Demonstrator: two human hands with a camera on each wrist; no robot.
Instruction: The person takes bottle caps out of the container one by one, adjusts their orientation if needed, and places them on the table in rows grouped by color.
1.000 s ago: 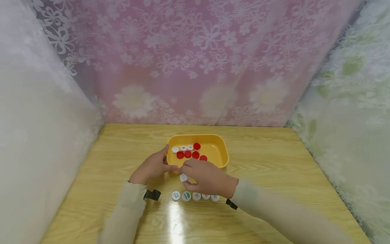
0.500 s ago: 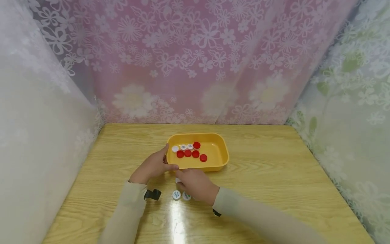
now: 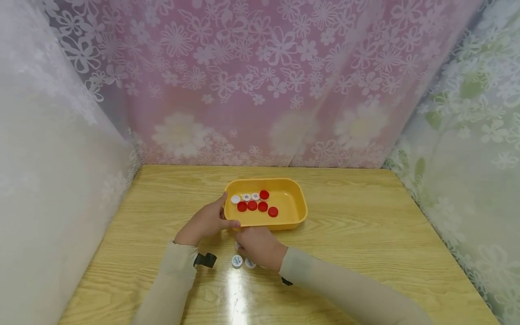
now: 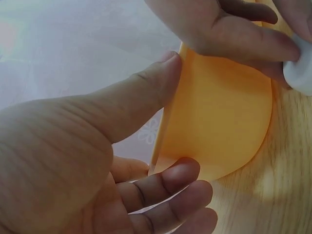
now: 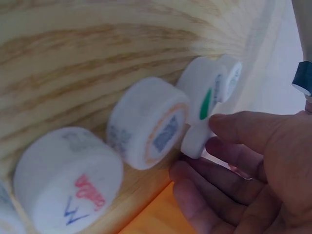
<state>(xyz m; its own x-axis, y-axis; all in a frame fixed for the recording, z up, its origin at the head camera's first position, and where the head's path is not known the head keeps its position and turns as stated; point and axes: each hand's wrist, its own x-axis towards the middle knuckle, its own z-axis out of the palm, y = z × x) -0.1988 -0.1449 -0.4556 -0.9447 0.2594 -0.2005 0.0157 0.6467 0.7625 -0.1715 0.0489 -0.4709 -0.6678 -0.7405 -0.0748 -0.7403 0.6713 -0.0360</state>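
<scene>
A yellow plastic tray [image 3: 290,205] lies on the table, with several red bottle caps [image 3: 262,206] and several white ones [image 3: 235,199] inside. My left hand [image 3: 205,221] grips the tray's left end, thumb on the near rim and fingers against the outside wall. Just in front of the tray, my right hand [image 3: 261,247] pinches a white bottle cap [image 5: 194,142] low by the tabletop; whether the cap touches the wood I cannot tell. Beside those fingers stands a row of printed white caps [image 5: 148,122], one with a green mark [image 5: 205,103]. In the head view my right hand hides most of that row.
The wood-grain table [image 3: 357,234] extends to both sides and in front. A pink floral curtain [image 3: 264,90] hangs behind it, with pale cloth [image 3: 61,158] along the left and more floral cloth [image 3: 467,158] along the right.
My right hand has moved left and nearer to me, bringing the white cap down from the tray's near rim toward the table by the row. My left hand stays on the tray.
</scene>
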